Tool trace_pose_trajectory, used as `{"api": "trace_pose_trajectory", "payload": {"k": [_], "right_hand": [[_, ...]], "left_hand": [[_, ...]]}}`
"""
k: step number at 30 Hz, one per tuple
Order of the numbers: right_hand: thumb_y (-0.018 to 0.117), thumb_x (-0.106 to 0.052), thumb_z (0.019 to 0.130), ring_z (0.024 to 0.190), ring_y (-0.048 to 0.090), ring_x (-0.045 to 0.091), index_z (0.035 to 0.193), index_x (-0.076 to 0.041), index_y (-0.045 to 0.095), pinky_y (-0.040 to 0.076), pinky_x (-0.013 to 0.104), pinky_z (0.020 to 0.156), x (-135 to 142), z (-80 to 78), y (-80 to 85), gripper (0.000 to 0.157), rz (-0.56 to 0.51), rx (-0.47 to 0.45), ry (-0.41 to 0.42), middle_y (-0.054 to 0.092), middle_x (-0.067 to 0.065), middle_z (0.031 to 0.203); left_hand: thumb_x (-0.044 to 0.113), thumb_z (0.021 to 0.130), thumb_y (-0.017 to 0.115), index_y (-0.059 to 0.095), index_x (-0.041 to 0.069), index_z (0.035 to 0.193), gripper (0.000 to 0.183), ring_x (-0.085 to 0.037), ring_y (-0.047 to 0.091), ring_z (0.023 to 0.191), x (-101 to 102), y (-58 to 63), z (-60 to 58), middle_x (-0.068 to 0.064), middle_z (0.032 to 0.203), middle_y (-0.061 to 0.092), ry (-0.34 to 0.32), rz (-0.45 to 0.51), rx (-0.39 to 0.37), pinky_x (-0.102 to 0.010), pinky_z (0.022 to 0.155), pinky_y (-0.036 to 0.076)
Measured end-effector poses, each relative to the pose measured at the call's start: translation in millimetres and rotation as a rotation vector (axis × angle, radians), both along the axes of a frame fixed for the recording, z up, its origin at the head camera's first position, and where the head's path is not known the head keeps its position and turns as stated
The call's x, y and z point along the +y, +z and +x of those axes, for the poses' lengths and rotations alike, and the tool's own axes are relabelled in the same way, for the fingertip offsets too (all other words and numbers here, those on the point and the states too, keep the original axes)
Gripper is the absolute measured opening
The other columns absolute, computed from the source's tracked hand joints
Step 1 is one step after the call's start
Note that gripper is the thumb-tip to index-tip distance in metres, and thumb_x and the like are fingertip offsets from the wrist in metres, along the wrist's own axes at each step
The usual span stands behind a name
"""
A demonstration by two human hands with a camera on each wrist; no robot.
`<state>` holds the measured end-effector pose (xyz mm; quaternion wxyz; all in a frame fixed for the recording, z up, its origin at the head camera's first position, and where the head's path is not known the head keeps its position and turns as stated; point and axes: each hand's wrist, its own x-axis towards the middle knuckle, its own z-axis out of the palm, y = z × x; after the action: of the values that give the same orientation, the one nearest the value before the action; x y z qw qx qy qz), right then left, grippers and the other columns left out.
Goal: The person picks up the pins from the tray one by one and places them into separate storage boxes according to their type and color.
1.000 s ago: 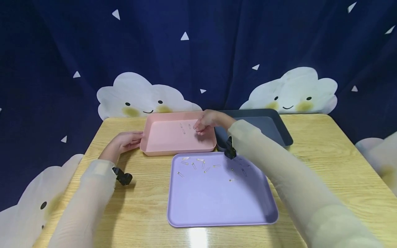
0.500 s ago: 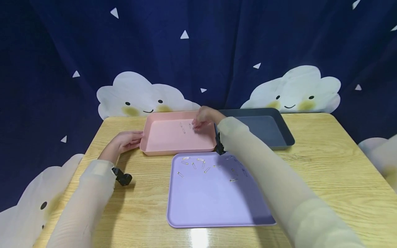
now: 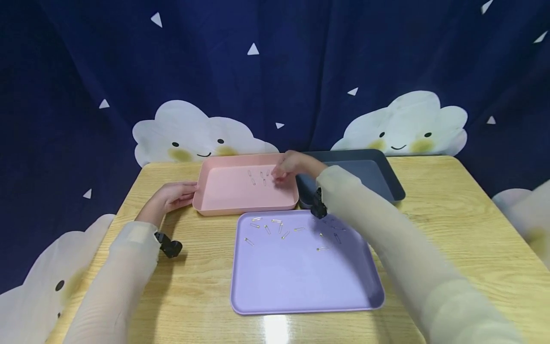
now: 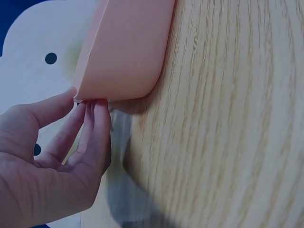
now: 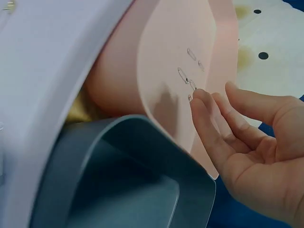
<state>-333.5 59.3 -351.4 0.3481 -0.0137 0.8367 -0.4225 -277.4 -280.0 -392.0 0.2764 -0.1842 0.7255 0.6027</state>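
My left hand (image 3: 176,193) holds the left rim of the pink tray (image 3: 223,210); in the left wrist view its thumb (image 4: 57,107) lies on the rim edge and the fingertips touch the outer wall. Over the right part of that tray hovers my right hand (image 3: 292,165), fingers loosely bent, with no object visible between thumb and fingers in the right wrist view. Just beside its fingertips, several silver safety pins (image 5: 182,74) lie on the tray floor. Gold-headed safety pins (image 3: 267,230) and silver ones (image 3: 337,238) are scattered on the lilac tray (image 3: 301,286).
A dark blue-grey tray (image 3: 393,179) stands right of the pink one, partly hidden by the right forearm. All three trays sit close together on the wooden table (image 3: 197,286). Behind the table hangs a navy curtain (image 3: 301,71) with cloud prints.
My right hand dipped left into the pink tray and has drawn back right, fingers parting. More silver safety pins now show on the tray floor there. The left hand stays put.
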Motion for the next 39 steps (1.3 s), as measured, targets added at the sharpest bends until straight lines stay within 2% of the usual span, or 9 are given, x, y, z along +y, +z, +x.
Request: {"api": "trace_pose_trajectory", "payload": {"k": [5, 11, 15, 19, 22, 30, 34, 39], "right_hand": [[0.062, -0.001, 0.09, 0.067, 0.063, 0.011, 0.114, 0.01, 0.062, 0.059, 0.024, 0.071, 12, 17.9, 3.2, 0.026, -0.092, -0.018, -0.014, 0.067, 0.002, 0.073], [0.061, -0.004, 0.092, 0.074, 0.065, 0.009, 0.124, 0.008, 0.059, 0.06, 0.026, 0.077, 30, 43.9, 0.5, 0.034, -0.148, -0.006, 0.025, 0.069, 0.0, 0.084], [0.06, -0.005, 0.093, 0.079, 0.065, 0.011, 0.126, 0.009, 0.056, 0.06, 0.028, 0.081, 44, 60.8, -1.4, 0.036, -0.173, 0.001, 0.062, 0.071, 0.006, 0.093], [0.061, -0.006, 0.092, 0.079, 0.066, 0.01, 0.123, 0.009, 0.058, 0.06, 0.029, 0.082, 58, 78.2, -1.3, 0.035, -0.182, 0.019, 0.077, 0.072, 0.004, 0.091], [0.065, -0.008, 0.089, 0.078, 0.066, 0.01, 0.118, 0.007, 0.062, 0.06, 0.031, 0.081, 68, 91.2, -2.4, 0.033, -0.157, 0.065, 0.091, 0.072, 0.003, 0.088], [0.068, -0.01, 0.087, 0.08, 0.069, 0.017, 0.111, 0.008, 0.066, 0.06, 0.038, 0.079, 97, 119.9, -12.0, 0.03, -0.052, 0.17, 0.119, 0.072, 0.019, 0.095], [0.069, -0.009, 0.086, 0.073, 0.068, 0.016, 0.105, 0.007, 0.068, 0.06, 0.035, 0.072, 110, 130.7, -18.5, 0.024, -0.002, 0.199, 0.122, 0.073, 0.017, 0.089], [0.07, -0.007, 0.084, 0.063, 0.062, 0.01, 0.097, 0.004, 0.07, 0.054, 0.027, 0.061, 124, 141.1, -27.1, 0.016, 0.058, 0.248, 0.138, 0.072, 0.01, 0.078]], "left_hand": [[0.022, 0.097, 0.056, 0.031, 0.008, 0.15, 0.06, 0.004, 0.062, 0.072, 1, 0.3, 0.6, 0.017, 0.075, 0.062, 0.01, -0.022, 0.009, -0.013, 0.073, 0.056], [0.021, 0.097, 0.056, 0.03, 0.008, 0.15, 0.06, 0.004, 0.062, 0.071, 0, -1.2, 2.3, 0.017, 0.076, 0.061, 0.014, -0.022, 0.011, -0.012, 0.073, 0.056], [0.02, 0.098, 0.055, 0.029, 0.007, 0.151, 0.061, 0.004, 0.061, 0.072, 0, -2.5, 3.2, 0.017, 0.075, 0.061, 0.014, -0.012, 0.009, -0.012, 0.073, 0.056], [0.02, 0.097, 0.056, 0.028, 0.008, 0.151, 0.062, 0.005, 0.061, 0.072, -1, -1.9, 3.3, 0.017, 0.075, 0.061, 0.015, -0.007, 0.007, -0.012, 0.074, 0.056], [0.021, 0.097, 0.056, 0.03, 0.008, 0.15, 0.06, 0.005, 0.061, 0.072, 0, -1.1, 2.8, 0.018, 0.074, 0.061, 0.02, -0.015, 0.008, -0.012, 0.074, 0.056], [0.018, 0.098, 0.055, 0.029, 0.006, 0.15, 0.06, 0.006, 0.062, 0.07, 0, -0.9, 2.0, 0.019, 0.071, 0.064, 0.015, 0.006, 0.021, -0.012, 0.072, 0.056], [0.018, 0.098, 0.055, 0.029, 0.006, 0.151, 0.06, 0.005, 0.062, 0.069, -1, -2.6, 1.4, 0.019, 0.07, 0.064, 0.019, 0.008, 0.016, -0.012, 0.071, 0.056], [0.017, 0.098, 0.054, 0.029, 0.006, 0.15, 0.06, 0.005, 0.063, 0.068, -1, -4.1, 1.1, 0.018, 0.069, 0.065, 0.027, 0.014, 0.017, -0.012, 0.07, 0.056]]}}
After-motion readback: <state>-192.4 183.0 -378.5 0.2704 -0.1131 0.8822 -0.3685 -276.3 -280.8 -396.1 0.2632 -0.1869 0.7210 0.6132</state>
